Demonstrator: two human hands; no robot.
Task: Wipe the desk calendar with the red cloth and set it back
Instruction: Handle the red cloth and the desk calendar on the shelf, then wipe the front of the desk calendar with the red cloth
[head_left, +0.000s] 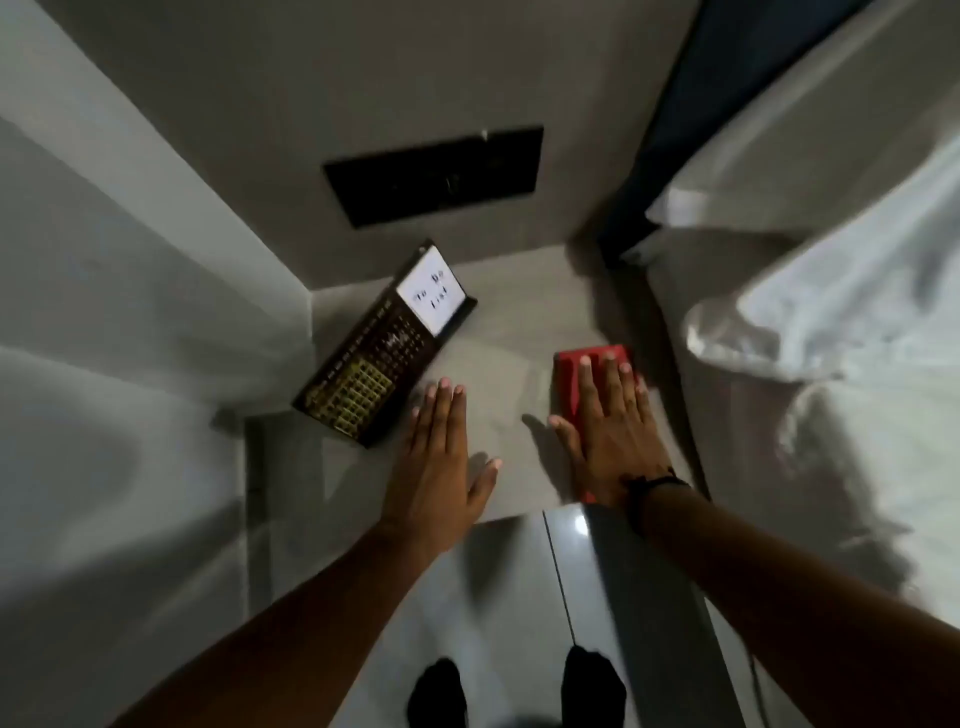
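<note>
Looking down from the head camera, both hands lie flat on a small grey table top (498, 332) that sits in a corner between pale walls. The left hand (436, 457) rests palm down on the bare table, with its fingers straight and close together and the thumb sticking out to the side. It holds nothing. Its fingertips are just beside the desk calendar (379, 353), and I cannot tell if they touch it. The desk calendar is dark, with small gold squares near the front end and a white card at the back end that says "To Do List". It sits at a slant on the left part of the table, with its front corner at the table's edge. The right hand (608, 426) lies flat on top of the red cloth (571, 379), fingers straight and a little apart, pressing on it and not curled around it. The red cloth is folded into a long shape and lies on the right part of the table, well apart from the calendar. A dark band (654, 483) goes around the right wrist. A black plate (436, 176) is on the wall behind the table. White bedding (831, 312) fills the right side. Two dark feet (514, 691) stand on the shiny floor below.
</note>
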